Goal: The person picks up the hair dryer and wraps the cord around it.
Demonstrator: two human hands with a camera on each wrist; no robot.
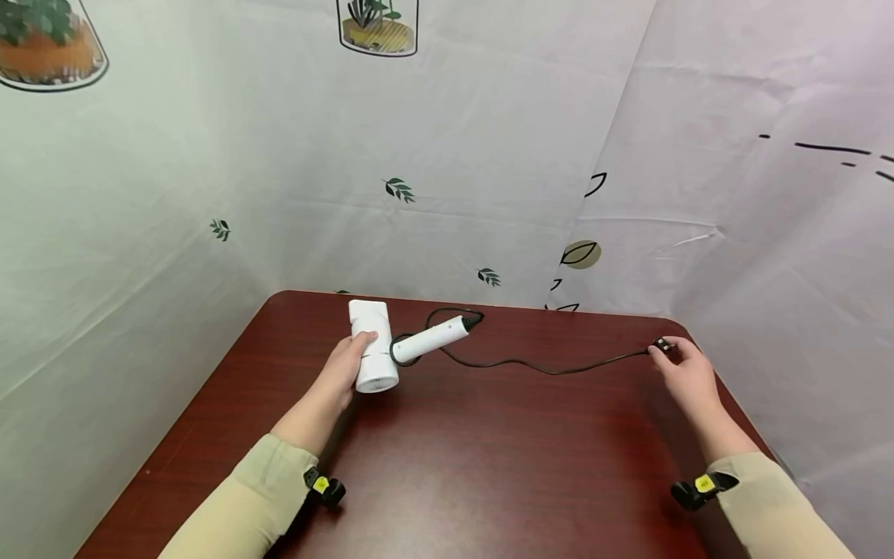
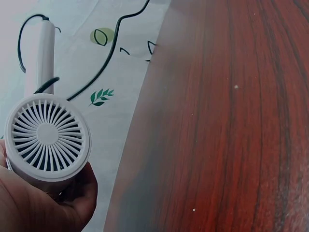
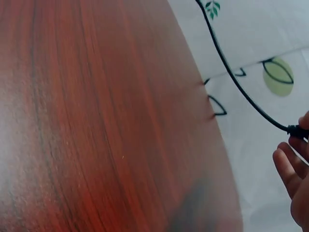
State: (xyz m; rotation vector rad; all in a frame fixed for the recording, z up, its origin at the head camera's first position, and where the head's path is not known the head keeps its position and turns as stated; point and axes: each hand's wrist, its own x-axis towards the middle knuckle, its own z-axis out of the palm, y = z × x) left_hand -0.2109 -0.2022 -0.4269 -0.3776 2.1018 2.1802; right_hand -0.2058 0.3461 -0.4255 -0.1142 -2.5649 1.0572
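Observation:
A white hair dryer (image 1: 377, 369) is gripped round its barrel by my left hand (image 1: 344, 368), over the far left part of the table. Its handle (image 1: 431, 339) points right, with the black cord (image 1: 552, 373) looped round it. In the left wrist view the round vented end (image 2: 47, 137) of the dryer faces the camera, and part of the left hand is hidden beneath it. At the right, my right hand (image 1: 687, 376) pinches the black plug (image 1: 661, 345) between thumb and fingers. The cord runs loosely from the plug to the dryer.
The dark red wooden table (image 1: 503, 458) has rounded far corners. A pale curtain (image 1: 475, 155) printed with leaves and jars hangs behind it and along both sides. Each wrist carries a small black camera strapped over the sleeve (image 1: 258, 489).

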